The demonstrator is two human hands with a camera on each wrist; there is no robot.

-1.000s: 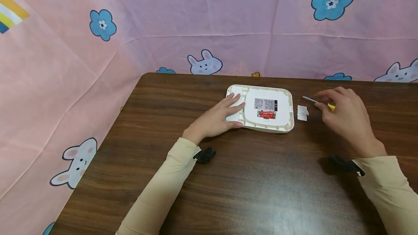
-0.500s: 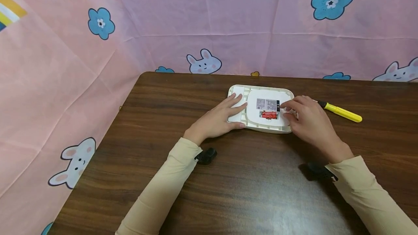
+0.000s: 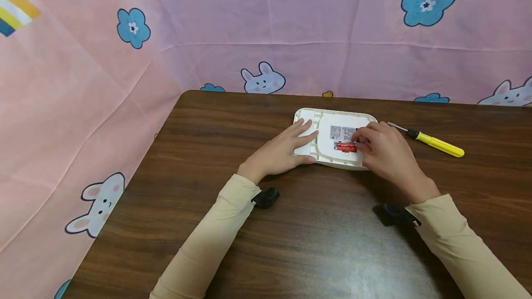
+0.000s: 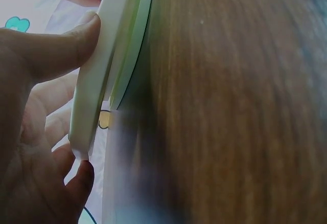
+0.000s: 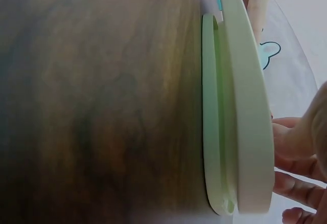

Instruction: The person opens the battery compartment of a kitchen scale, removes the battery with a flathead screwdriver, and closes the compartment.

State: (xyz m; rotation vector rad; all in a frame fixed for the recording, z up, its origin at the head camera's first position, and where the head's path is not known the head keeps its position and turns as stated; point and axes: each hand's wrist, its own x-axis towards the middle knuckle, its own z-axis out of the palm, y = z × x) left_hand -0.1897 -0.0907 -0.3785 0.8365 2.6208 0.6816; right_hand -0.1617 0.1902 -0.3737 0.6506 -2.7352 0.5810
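A white, rounded-rectangular device [image 3: 326,155], looking like a kitchen scale turned upside down, lies on the table. A red battery [image 3: 345,147] sits in its underside, below a grey label [image 3: 342,132]. My left hand [image 3: 280,151] rests across the device's left end with fingers spread; in the left wrist view its thumb [image 4: 76,42] lies on the near edge. My right hand [image 3: 386,153] is over the device's right end, its thumb and index fingertips at the battery's right end. Whether they pinch the battery is hidden. Curled fingers show past the rim in the right wrist view.
A yellow-handled screwdriver [image 3: 439,145] lies right of the device, its metal tip pointing left toward the right hand. The brown wooden table [image 3: 307,234] meets a pink patterned cloth [image 3: 307,22] along its back and left edges.
My right hand has let go of the screwdriver and moved left onto the device, up to the battery. The small white cover beside the device is no longer visible. My left hand stays put.
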